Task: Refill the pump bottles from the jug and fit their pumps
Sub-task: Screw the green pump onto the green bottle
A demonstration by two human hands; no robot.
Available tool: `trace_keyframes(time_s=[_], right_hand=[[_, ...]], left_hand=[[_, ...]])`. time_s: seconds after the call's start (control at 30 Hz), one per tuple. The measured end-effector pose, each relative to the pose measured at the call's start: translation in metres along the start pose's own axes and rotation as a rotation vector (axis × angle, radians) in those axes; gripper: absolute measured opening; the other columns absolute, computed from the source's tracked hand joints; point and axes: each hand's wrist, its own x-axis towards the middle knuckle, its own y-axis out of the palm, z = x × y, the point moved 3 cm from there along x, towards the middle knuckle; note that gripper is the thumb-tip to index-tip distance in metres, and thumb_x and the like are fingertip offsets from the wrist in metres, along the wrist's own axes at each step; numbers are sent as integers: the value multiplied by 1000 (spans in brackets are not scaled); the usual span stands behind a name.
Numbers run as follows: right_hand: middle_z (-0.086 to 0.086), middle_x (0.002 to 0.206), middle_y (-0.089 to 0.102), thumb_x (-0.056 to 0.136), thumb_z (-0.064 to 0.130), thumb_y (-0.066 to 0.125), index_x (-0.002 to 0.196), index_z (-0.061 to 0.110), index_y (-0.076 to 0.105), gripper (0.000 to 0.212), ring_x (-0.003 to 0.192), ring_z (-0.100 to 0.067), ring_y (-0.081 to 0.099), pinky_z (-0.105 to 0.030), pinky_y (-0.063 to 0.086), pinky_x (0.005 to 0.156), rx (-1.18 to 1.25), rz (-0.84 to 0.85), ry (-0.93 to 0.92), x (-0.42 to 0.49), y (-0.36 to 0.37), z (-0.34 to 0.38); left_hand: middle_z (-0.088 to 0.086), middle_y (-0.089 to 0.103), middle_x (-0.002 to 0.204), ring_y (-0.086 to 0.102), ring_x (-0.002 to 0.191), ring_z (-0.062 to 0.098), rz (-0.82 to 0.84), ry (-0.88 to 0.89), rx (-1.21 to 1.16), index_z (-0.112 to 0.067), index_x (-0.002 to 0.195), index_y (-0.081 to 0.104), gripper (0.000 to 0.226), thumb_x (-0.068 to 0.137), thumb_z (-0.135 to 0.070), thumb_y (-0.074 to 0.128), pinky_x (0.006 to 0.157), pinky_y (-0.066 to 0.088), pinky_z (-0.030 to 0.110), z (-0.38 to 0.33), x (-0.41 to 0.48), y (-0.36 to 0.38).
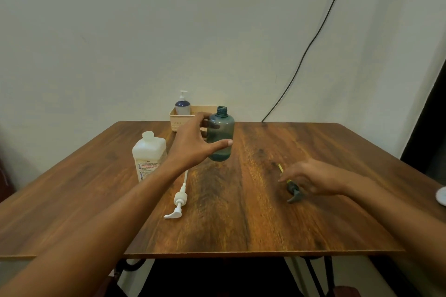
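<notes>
Toward the far middle of the tabletop [241, 224] stands the teal bottle [220, 137], neck open, with your left grip [190, 142] spread wide about it, thumb across the near face and fingers round the far-left shoulder. Whether they press the plastic or only bracket it, I cannot tell. Near right, your right grip [311, 178] arches over the dark pump [294, 194], fingers curled down about its collar; the palm hides whether they pinch it. The step looks to be fitting this pump, provided the bottle is filled. Close the left grip low on the body so the bottle cannot tip, lift the pump by its collar, feed the yellowish tube straight down the neck, then turn the collar, not the spout. Mind the uncapped jug [149, 154] just left of your forearm. The white pump [179, 200] lies near it, its tube running under your wrist. The liquid level in the teal bottle is hard to read through the tint. Your fingers cover part of the far basket [178, 123], which holds a pump-fitted bottle [182, 105]. A white object [442, 196] is cut off at the right edge.
</notes>
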Motion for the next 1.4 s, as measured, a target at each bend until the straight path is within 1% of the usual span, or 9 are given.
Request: trace_keyframes(time_s=[0.17, 0.27, 0.4, 0.53, 0.67, 0.77, 0.93, 1.23, 1.4], right_hand=[[11, 138, 72, 106, 12, 58, 135, 28, 75, 37, 128, -3, 65, -25, 52, 109, 13, 16, -43, -4, 10, 3], [9, 128, 76, 105, 14, 59, 128, 26, 77, 32, 119, -4, 69, -32, 56, 103, 29, -11, -47, -3, 7, 4], [12, 125, 78, 96, 18, 80, 130, 27, 77, 35, 112, 0, 73, -31, 60, 102, 198, -265, 9, 2, -23, 8], [8, 123, 79, 90, 22, 84, 132, 23, 76, 43, 112, -3, 76, -38, 61, 106, 502, -540, 95, 10, -81, 15], [-2, 118, 83, 95, 22, 82, 134, 14, 71, 41, 113, -18, 79, -32, 63, 98, 786, -743, -28, 17, -136, 36], [-10, 116, 82, 97, 23, 81, 131, 10, 71, 38, 113, -27, 80, -38, 65, 95, 929, -827, -102, 26, -167, 51], [-12, 116, 82, 99, 24, 79, 129, 7, 72, 35, 113, -29, 79, -42, 65, 95, 965, -829, -138, 43, -189, 68], [-11, 112, 83, 100, 17, 76, 125, 6, 73, 27, 111, -26, 80, -45, 65, 96, 963, -760, -79, 60, -175, 72], [-5, 113, 84, 98, 21, 80, 128, 8, 73, 34, 109, -20, 81, -41, 65, 96, 927, -685, -34, 70, -164, 77]], left_hand=[[-2, 65, 135, 64, 113, 10, 20, -10, -10, -22, 137, 54, 80, 71, -51, 88, 83, 53, 14, -1, -4, 4], [-4, 64, 136, 61, 110, 6, 19, -15, -10, -24, 137, 54, 80, 71, -51, 88, 77, 49, 7, -2, -6, 4], [-4, 64, 136, 60, 110, 5, 23, -15, -27, -24, 137, 54, 80, 70, -51, 88, 79, 49, 8, -2, -8, 3], [-3, 63, 138, 63, 117, 12, 26, -16, -26, -23, 140, 53, 82, 71, -51, 88, 87, 52, 17, -1, -9, 3], [-3, 64, 138, 62, 114, 9, 34, -13, -29, -23, 141, 53, 84, 70, -51, 88, 82, 50, 10, 0, -11, 4], [-3, 64, 137, 60, 112, 5, 35, -13, -31, -23, 140, 53, 83, 70, -51, 88, 80, 49, 8, 0, -10, 3], [-7, 64, 135, 61, 106, 3, 38, -13, -32, -26, 136, 53, 82, 67, -56, 87, 72, 49, 3, 0, -12, 3], [-6, 65, 135, 62, 108, 5, 41, -6, -33, -25, 139, 54, 81, 70, -51, 88, 77, 51, 7, 1, -12, 3], [-7, 65, 134, 62, 107, 5, 45, 0, -41, -25, 138, 54, 79, 71, -49, 89, 77, 52, 8, -2, -13, 4]])
